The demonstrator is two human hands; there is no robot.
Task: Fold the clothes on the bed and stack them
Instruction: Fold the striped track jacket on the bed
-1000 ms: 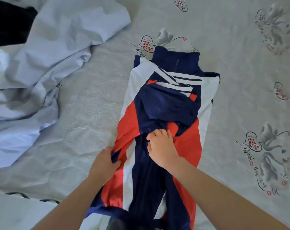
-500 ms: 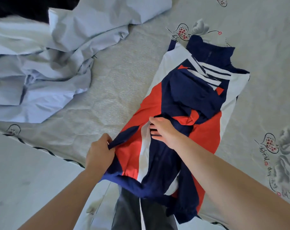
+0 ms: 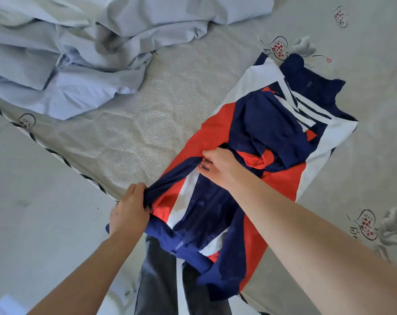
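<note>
Covering most of the view, bed (image 3: pixel 147 123) w/ pale printed sheet. Crumpled blue sheet (image 3: pixel 79 53) at top left, well apart from jacket (image 3: pixel 272 137), which lies navy/red/white on bed's right side, lower hem hanging off the near edge. Left hand (image 3: pixel 129 214) grips jacket's left edge, fabric bunched in fingers. Right hand (image 3: pixel 218 165) rests mid-jacket, fingers curled into a fold.

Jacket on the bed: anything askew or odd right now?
Yes. The jacket lies diagonally, its hem hanging over the bed edge. The left hand grips a bunched side panel; sleeves are rumpled across the middle beside the right hand.
</note>
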